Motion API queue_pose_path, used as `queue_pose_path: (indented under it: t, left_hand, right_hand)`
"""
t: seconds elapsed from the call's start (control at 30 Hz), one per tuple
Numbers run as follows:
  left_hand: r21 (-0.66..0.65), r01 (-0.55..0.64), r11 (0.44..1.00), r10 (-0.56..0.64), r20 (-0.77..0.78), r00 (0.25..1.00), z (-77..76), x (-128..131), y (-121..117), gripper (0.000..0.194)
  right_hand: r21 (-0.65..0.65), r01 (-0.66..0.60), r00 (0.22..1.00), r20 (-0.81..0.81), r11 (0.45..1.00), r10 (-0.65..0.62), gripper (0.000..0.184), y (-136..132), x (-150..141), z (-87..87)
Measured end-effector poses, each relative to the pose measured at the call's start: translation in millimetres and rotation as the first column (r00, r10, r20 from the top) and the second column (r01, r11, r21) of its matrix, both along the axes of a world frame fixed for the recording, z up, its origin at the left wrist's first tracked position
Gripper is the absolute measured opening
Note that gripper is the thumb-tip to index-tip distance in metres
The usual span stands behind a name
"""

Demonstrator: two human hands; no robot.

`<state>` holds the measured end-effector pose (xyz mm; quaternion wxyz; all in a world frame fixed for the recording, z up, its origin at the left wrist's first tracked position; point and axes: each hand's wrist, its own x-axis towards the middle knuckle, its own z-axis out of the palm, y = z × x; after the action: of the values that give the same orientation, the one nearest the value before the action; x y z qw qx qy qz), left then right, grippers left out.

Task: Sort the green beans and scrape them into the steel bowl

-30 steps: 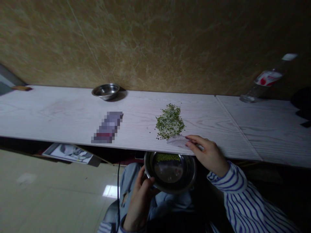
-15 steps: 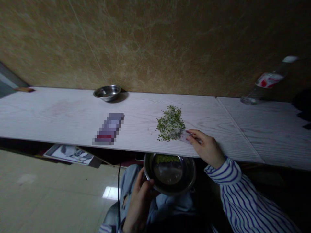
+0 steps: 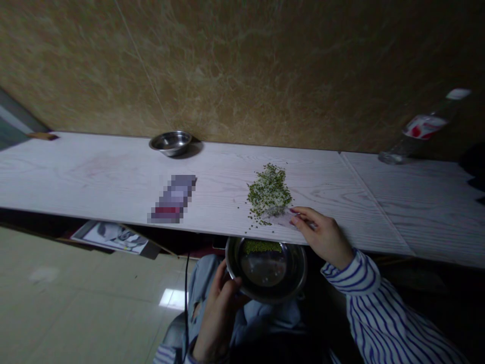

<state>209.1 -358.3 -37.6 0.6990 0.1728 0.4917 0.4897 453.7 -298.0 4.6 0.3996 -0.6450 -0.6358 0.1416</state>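
A spread of small green mung beans lies on the white wood-grain table; I cannot tell whether the white among them is grains or tabletop. My right hand pinches a clear plastic protractor, its edge flat on the table against the near side of the beans. A few beans lie loose towards the table's front edge. Below that edge, my left hand grips the left rim of a large steel bowl, thumb on top. More green beans sit along the bowl's far side.
A small steel bowl stands by the wall. A blurred-out flat phone-like object lies left of the beans. At the right back is a clear bottle; a small brown block sits far left. An open drawer shows under the table.
The protractor first moved up into the near side of the beans, then back towards the table's front edge, drawing a few beans with it. The left hand and large bowl have stayed in place.
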Motion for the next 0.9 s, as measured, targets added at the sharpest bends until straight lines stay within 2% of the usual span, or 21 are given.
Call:
queue_pose_path:
  t: [0.33,0.7,0.9]
  left_hand:
    - [-0.009,0.005,1.000,-0.005,0.007,1.000,0.7,0.2,0.7,0.060]
    - [-0.010,-0.014,1.000,0.014,-0.005,1.000,-1.3,0.1,0.0,0.058]
    - [-0.013,-0.003,1.000,0.003,0.002,1.000,-3.7,-2.6,0.7,0.058]
  right_hand:
    - [0.012,0.023,1.000,-0.022,1.000,-0.022,0.028,-7.8,1.8,-3.8]
    - [0.083,-0.071,0.989,0.136,0.994,0.059,0.025,-13.5,-23.9,5.0]
    - [0.073,-0.029,0.990,0.142,0.997,0.018,0.025,-3.7,-26.6,6.3]
